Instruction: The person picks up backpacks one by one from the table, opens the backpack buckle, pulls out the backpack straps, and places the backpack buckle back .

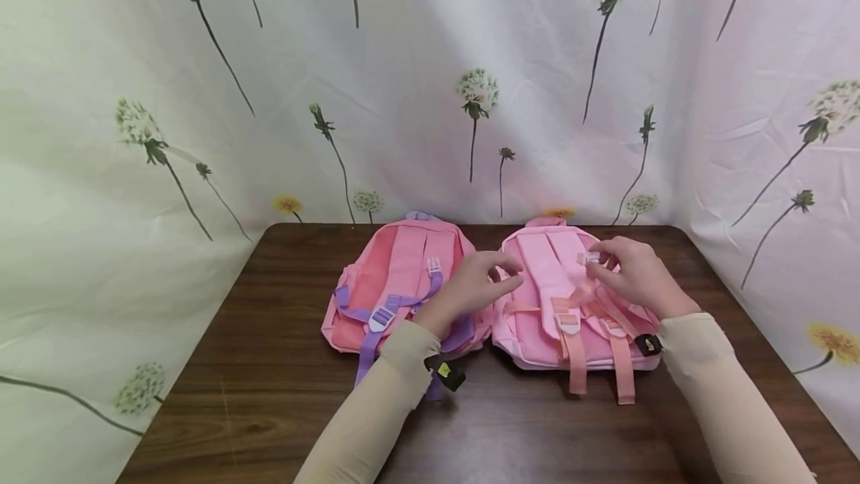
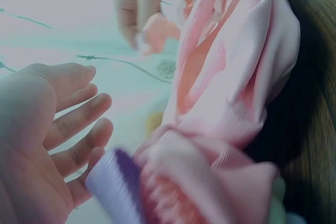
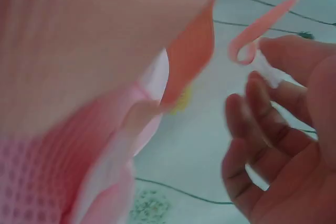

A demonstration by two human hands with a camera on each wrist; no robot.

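Note:
Two pink backpacks lie side by side with their shoulder straps up. Over the right backpack (image 1: pixel 536 260), my right hand (image 1: pixel 634 275) pinches a small whitish plastic buckle (image 1: pixel 590 258) between thumb and fingers. In the right wrist view a peach strap (image 3: pixel 273 18) runs to that buckle, with the other fingers loosely bent below. My left hand (image 1: pixel 470 286) hovers where the two bags meet, fingers apart and nothing in them. The left backpack (image 1: pixel 376 260) has purple straps (image 1: pixel 368 353) and a white buckle (image 1: pixel 434 266); a purple strap end shows near my left fingers in the left wrist view.
Both bags lie on a dark brown wooden table (image 1: pixel 235 364). A white cloth with dandelion print (image 1: pixel 403 133) hangs behind and on both sides. Two peach strap ends (image 1: pixel 625 376) hang past the right bag's near edge.

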